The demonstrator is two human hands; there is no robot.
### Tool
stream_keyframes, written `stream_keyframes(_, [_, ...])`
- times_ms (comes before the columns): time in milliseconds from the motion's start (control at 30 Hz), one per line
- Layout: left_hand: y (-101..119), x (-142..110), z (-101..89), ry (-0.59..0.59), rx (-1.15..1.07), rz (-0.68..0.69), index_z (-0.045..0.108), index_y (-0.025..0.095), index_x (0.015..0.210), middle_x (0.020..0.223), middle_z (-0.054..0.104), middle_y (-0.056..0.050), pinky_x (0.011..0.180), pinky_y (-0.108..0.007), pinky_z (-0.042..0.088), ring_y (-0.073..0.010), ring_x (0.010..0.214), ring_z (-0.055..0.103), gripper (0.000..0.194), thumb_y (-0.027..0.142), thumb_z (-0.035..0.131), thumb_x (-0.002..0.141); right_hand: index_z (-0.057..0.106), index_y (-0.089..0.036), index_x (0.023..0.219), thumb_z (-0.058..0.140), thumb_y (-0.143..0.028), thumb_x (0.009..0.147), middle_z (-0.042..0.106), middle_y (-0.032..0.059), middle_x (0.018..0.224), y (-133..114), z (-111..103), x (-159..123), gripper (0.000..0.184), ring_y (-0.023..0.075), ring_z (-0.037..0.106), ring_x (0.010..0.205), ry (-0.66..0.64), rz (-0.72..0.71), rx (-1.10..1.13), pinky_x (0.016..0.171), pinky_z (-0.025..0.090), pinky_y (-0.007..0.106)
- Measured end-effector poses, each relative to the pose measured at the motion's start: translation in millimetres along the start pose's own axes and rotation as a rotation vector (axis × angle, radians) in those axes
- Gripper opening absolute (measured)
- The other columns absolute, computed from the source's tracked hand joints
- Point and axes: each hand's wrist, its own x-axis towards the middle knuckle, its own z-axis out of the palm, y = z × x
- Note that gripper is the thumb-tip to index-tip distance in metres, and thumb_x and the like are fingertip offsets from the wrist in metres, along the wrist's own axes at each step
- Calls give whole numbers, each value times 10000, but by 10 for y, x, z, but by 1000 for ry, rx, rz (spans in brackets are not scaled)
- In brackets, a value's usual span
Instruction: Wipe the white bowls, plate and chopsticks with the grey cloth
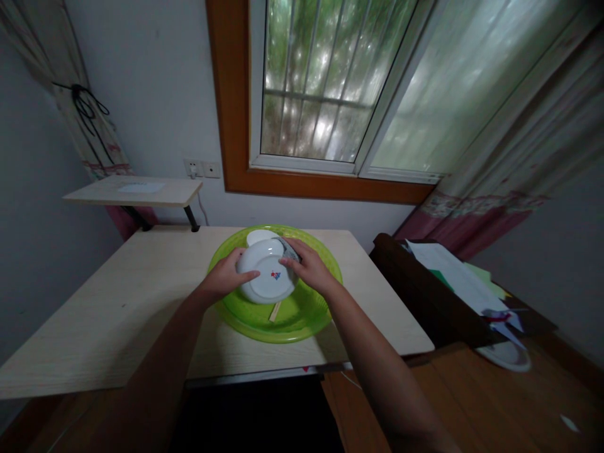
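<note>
Over a green basin (302, 328), a white plate (262, 286) is tilted with its underside facing me and a small red and blue mark on it. My left hand (223, 278) grips its left edge, thumb across the underside. At the upper right of the plate, my right hand (312, 267) is closed on a grey cloth (289, 250), which presses against the plate. Another white dish (260, 236) shows partly behind it in the basin. Below the plate, the ends of light wooden chopsticks (274, 313) stick out; the rest is hidden.
The basin stands on a pale wooden table (155, 302). A raised shelf (136, 192) with a white paper is at the back left. To the right, papers lie on a dark brown piece of furniture (425, 302). A barred window (321, 82) is behind the table.
</note>
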Motion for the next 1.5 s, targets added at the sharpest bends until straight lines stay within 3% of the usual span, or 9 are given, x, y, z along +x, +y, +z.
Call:
stream_keyframes(133, [98, -37, 43, -4, 232, -11, 665, 236, 1154, 1102, 726, -86, 898, -422, 525, -343, 1051, 676, 604, 489, 875, 647, 602, -263, 1454, 734, -434, 917, 632, 127, 1436, 83, 3, -56, 579, 294, 587, 1328, -25, -3, 1, 1172, 422, 488])
stream_keyframes(267, [175, -63, 65, -14, 357, -52, 662, 228, 986, 940, 717, -63, 800, -398, 503, -331, 895, 677, 494, 490, 873, 624, 589, -268, 1463, 754, -441, 901, 654, 124, 1375, 96, -2, -93, 610, 290, 608, 1268, -65, -4, -10, 1128, 452, 494])
stream_keyframes(367, [187, -69, 72, -21, 408, -47, 648, 228, 950, 928, 708, -69, 769, -392, 491, -338, 878, 672, 463, 472, 867, 625, 569, -262, 1480, 761, -449, 895, 663, 125, 1335, 102, -1, -104, 644, 288, 618, 1222, -100, 3, -18, 1091, 474, 495])
stream_keyframes(700, [199, -57, 75, -22, 312, -40, 655, 240, 912, 894, 695, -54, 836, -404, 485, -353, 937, 662, 460, 452, 893, 580, 599, -248, 1454, 763, -499, 881, 684, 123, 1282, 169, 24, -96, 646, 289, 633, 1166, -96, 25, -2, 1057, 486, 488])
stream_keyframes(933, [125, -51, 64, -3, 363, -43, 659, 245, 938, 874, 697, -48, 814, -391, 477, -339, 897, 664, 473, 494, 880, 602, 586, -242, 1467, 724, -519, 906, 676, 132, 1305, 144, 24, -97, 641, 296, 628, 1196, -103, 21, -11, 1075, 477, 493])
stream_keyframes(1200, [120, -41, 67, -36, 297, 10, 691, 237, 1108, 1046, 736, -75, 889, -414, 492, -353, 1010, 673, 552, 456, 863, 631, 604, -251, 1448, 719, -543, 902, 679, 130, 1308, 143, 21, -88, 629, 303, 627, 1212, -84, 20, -5, 1087, 473, 501])
stream_keyframes(1500, [108, -42, 63, -39, 344, -3, 698, 233, 1130, 1054, 738, -81, 870, -419, 501, -360, 998, 679, 572, 486, 865, 645, 606, -245, 1448, 721, -530, 906, 677, 137, 1308, 161, 35, -85, 623, 306, 629, 1219, -87, 9, -12, 1095, 471, 504])
